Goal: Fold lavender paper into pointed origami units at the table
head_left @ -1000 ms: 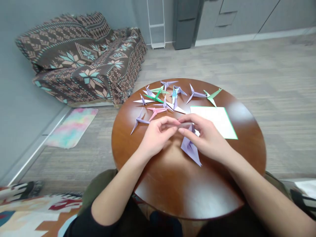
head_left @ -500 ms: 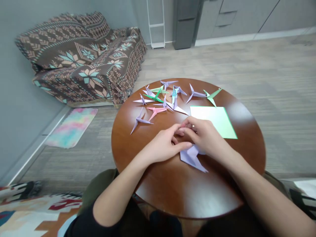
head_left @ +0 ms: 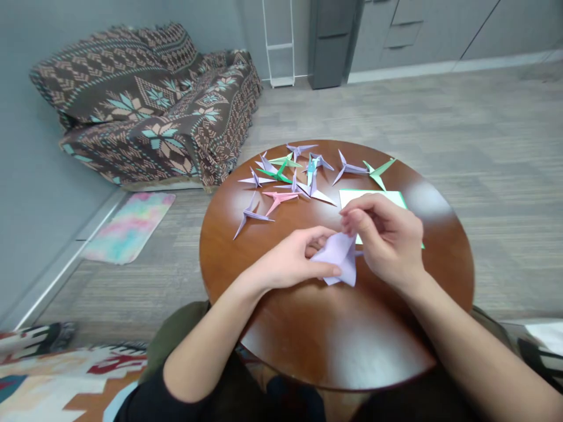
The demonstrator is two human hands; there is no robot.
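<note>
Lilac paper (head_left: 336,252), partly folded, is what's between the hands here. Left hand (head_left: 290,258) has it: thumb on the near face, fingers tucked behind, so a narrow hold on its left side. Right hand (head_left: 393,237) is drawn in tight, fingertips bunched at the paper's top corner; can't tell if they're really pinching it or just touching.

The paper sits around the middle of the round worktop (head_left: 338,346), about as far from the left edge as from the right. Can't tell if it's lifted or resting.

My guess on handling: next to no weight, floppy in the loose flaps, stiffer where the layers stack up. Probably not slippery, but it'd crumple or tear if squeezed hard. I'd hold it flat by the layered folds and keep pressure off the thin points.

Just beyond the right hand there's a white sheet with a green border (head_left: 349,196), partly covered. Further out, a pink folded piece (head_left: 279,198) lies with a bunch of others toward the far left edge, and a light green folded piece (head_left: 378,173) is nearer the far right edge.
</note>
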